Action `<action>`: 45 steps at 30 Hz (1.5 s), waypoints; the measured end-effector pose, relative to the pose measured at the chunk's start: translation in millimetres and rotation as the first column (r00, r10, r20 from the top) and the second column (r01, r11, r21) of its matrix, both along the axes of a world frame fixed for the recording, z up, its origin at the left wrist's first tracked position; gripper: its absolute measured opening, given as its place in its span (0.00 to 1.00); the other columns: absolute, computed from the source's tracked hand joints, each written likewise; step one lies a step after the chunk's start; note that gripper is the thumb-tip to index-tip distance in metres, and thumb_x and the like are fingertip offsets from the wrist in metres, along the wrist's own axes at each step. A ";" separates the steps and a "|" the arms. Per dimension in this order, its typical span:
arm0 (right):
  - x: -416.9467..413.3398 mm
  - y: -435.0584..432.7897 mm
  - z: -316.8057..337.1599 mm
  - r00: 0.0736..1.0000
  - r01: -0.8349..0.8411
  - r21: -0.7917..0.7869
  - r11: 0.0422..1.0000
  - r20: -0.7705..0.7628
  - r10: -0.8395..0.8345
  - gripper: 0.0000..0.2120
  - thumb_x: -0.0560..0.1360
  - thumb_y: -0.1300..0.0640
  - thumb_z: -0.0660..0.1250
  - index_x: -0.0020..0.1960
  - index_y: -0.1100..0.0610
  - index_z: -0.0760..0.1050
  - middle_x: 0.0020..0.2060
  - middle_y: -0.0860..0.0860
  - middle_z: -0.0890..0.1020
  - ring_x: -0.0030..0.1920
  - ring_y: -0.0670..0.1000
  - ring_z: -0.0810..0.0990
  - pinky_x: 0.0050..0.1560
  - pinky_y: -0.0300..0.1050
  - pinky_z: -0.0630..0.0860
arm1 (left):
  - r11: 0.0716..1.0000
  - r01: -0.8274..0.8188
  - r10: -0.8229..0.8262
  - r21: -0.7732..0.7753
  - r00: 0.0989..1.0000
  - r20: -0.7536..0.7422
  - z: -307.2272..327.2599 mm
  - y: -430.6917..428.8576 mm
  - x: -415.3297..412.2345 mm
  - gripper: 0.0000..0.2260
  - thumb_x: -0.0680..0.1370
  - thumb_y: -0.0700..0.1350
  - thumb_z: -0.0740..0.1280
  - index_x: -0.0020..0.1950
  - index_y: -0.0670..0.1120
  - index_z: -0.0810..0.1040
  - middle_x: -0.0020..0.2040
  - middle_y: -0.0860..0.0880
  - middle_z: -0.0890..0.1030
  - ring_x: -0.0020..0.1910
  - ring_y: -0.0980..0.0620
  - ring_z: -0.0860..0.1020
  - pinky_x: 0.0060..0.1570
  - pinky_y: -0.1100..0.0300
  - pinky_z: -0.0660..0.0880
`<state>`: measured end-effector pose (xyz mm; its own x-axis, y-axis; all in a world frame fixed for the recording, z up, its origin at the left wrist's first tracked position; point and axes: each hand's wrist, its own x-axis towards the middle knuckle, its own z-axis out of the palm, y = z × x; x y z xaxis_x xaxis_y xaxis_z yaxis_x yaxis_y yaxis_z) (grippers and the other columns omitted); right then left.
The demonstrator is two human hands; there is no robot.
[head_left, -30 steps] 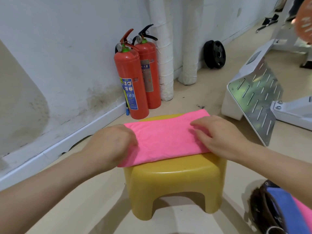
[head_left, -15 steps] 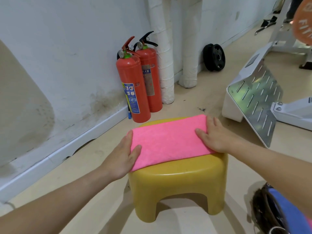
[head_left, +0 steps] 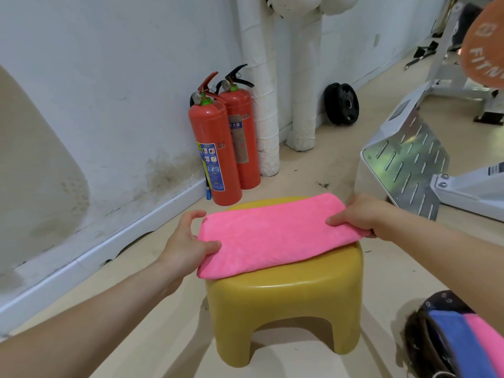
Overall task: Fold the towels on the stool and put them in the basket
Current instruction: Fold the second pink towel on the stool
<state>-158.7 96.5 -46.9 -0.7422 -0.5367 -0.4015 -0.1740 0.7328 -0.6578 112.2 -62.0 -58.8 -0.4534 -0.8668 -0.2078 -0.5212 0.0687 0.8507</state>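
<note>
A pink towel, folded into a long band, lies across the top of a yellow plastic stool. My left hand pinches the towel's left end, thumb on top and fingers curled beyond the edge. My right hand pinches the right end, thumb on top, the other fingers under the cloth. At the lower right stands a dark basket with a blue towel and another pink towel inside; my right forearm crosses above it.
Two red fire extinguishers stand against the white wall behind the stool, beside wrapped white pipes. A metal footplate of a gym machine sits to the right. A black weight plate leans on the far wall.
Both hands went from pressing flat on the towel to pinching its two ends. The right end now sits slightly raised off the stool.
</note>
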 end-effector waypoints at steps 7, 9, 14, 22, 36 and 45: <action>-2.2 -6.6 7.3 0.969 -0.179 0.056 0.982 -0.164 0.186 0.15 0.77 0.55 0.65 0.61 0.58 0.72 0.51 0.57 0.76 0.45 0.58 0.76 0.31 0.42 0.70 | 0.973 0.152 -0.140 0.172 0.987 -0.081 13.7 -8.4 12.6 0.20 0.72 0.27 0.54 0.42 0.41 0.85 0.36 0.46 0.77 0.32 0.52 0.73 0.35 0.62 0.77; -0.2 -10.4 7.1 0.909 -0.236 0.125 0.964 -0.322 0.265 0.14 0.77 0.55 0.62 0.61 0.58 0.70 0.51 0.58 0.77 0.43 0.59 0.77 0.30 0.44 0.73 | 0.943 0.257 -0.246 0.212 0.966 -0.074 17.5 -11.2 18.7 0.26 0.71 0.23 0.52 0.45 0.43 0.86 0.43 0.44 0.83 0.35 0.51 0.78 0.41 0.60 0.81; 1.2 -11.5 5.7 0.885 -0.207 0.141 0.968 -0.395 0.247 0.19 0.71 0.52 0.70 0.59 0.58 0.73 0.45 0.54 0.77 0.48 0.57 0.77 0.45 0.47 0.75 | 0.725 0.549 -0.427 -0.416 0.832 0.354 5.3 -11.4 25.6 0.21 0.70 0.28 0.68 0.47 0.55 0.85 0.45 0.59 0.79 0.43 0.61 0.77 0.44 0.68 0.74; 57.4 -21.6 70.2 0.853 -0.499 -0.332 0.801 -0.349 0.387 0.11 0.67 0.65 0.73 0.48 0.55 0.81 0.42 0.52 0.83 0.40 0.48 0.78 0.39 0.42 0.76 | 0.229 0.519 -0.407 -0.824 0.820 0.404 56.2 1.4 0.5 0.11 0.74 0.52 0.60 0.46 0.50 0.81 0.51 0.51 0.75 0.53 0.49 0.71 0.51 0.55 0.69; 102.8 -22.6 86.5 0.777 -0.601 -0.454 0.658 -0.138 0.614 0.09 0.68 0.60 0.76 0.48 0.55 0.85 0.44 0.54 0.86 0.43 0.47 0.80 0.49 0.49 0.79 | 0.137 0.420 -0.473 -0.897 0.824 0.313 84.8 22.9 -6.2 0.13 0.73 0.52 0.64 0.47 0.46 0.82 0.37 0.52 0.81 0.38 0.56 0.72 0.37 0.65 0.68; 111.4 -19.9 104.7 0.814 -0.539 -0.412 0.735 -0.031 0.580 0.11 0.72 0.53 0.65 0.39 0.58 0.81 0.35 0.50 0.80 0.38 0.49 0.75 0.42 0.48 0.69 | 0.197 0.489 -0.419 -0.850 0.826 0.378 99.4 33.9 -4.1 0.18 0.72 0.55 0.63 0.57 0.49 0.79 0.39 0.55 0.79 0.38 0.51 0.74 0.37 0.62 0.66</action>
<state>-47.3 76.6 57.8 -0.2282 -0.9660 -0.1214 -0.3948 0.2058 -0.8954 108.1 -28.1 40.5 -0.8565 -0.1648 0.4891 -0.1570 0.9859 0.0574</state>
